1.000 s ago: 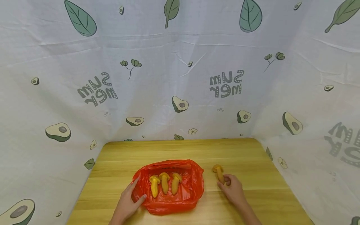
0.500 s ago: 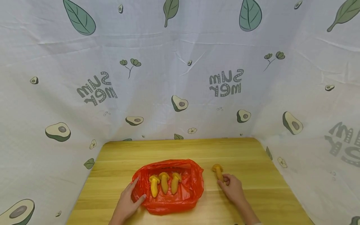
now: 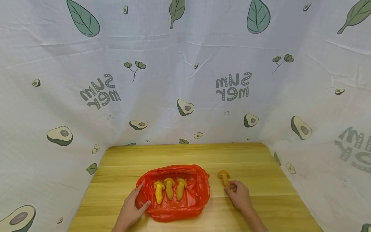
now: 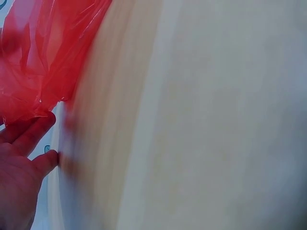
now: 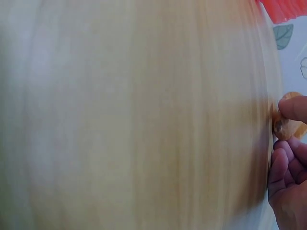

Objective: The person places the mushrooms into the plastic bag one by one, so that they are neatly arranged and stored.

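Note:
A red plastic bag sits with its mouth wide on the table, and three yellow-brown mushrooms lie side by side in it. My left hand holds the bag's left side, thumb and forefinger spread along its rim. In the left wrist view, fingertips touch the red plastic. To the right of the bag, my right hand pinches the stem end of another mushroom, whose cap points away from me. The right wrist view shows the stem end of this mushroom between thumb and fingers.
The wooden table has a light grain and rounded far corners. Behind it and along both sides hangs a white cloth printed with avocados, leaves and mirrored lettering.
Both hands keep almost the same places. The mushroom in my right hand shifts very slightly; the bag and the three mushrooms inside stay put.

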The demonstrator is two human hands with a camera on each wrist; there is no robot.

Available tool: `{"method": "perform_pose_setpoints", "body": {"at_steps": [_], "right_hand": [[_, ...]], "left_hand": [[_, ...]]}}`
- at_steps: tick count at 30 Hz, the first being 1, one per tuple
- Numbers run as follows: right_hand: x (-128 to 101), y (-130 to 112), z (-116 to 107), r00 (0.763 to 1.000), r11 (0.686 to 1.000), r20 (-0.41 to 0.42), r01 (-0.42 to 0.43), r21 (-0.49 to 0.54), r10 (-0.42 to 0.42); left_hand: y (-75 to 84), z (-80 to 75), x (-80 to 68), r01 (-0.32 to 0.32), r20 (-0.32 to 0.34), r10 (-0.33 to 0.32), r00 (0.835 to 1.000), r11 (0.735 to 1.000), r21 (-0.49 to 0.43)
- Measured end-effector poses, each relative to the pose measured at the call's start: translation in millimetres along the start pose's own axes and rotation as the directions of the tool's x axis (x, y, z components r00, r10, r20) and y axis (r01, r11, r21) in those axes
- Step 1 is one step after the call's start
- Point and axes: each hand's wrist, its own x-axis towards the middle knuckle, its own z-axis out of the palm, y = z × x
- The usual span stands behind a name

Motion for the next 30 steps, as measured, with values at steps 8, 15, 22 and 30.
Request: {"method": "perform_pose_setpoints", "body": {"at_steps": [8,15,22,30], "right_hand": [[1,3,3,0.999,0.999,-0.054,-0.005,0.036,0.007],[-4,-1,4,0.995,0.998,-0.102,0.015,0.067,-0.008],[-4,-4,5,0.993,0.995,-0.108,-0.031,0.091,0.041],[-3,-12,1,0.995,0.996,-0.098,-0.007,0.087,0.015]], "left_hand": [[-0.5,-1.4,1.5,0.006,0.004,-0.006,1.0,1.0,-0.007],[-3.0,-0.4,0.9,-0.01,-0.008,0.01,1.0,1.0,-0.022],[-3.4,-0.2,1.5,-0.013,-0.004,0.013,1.0,1.0,-0.014],[0.9,-3.3,0.5,-0.02,-0.003,0.02,1.0,1.0,0.01]]}}
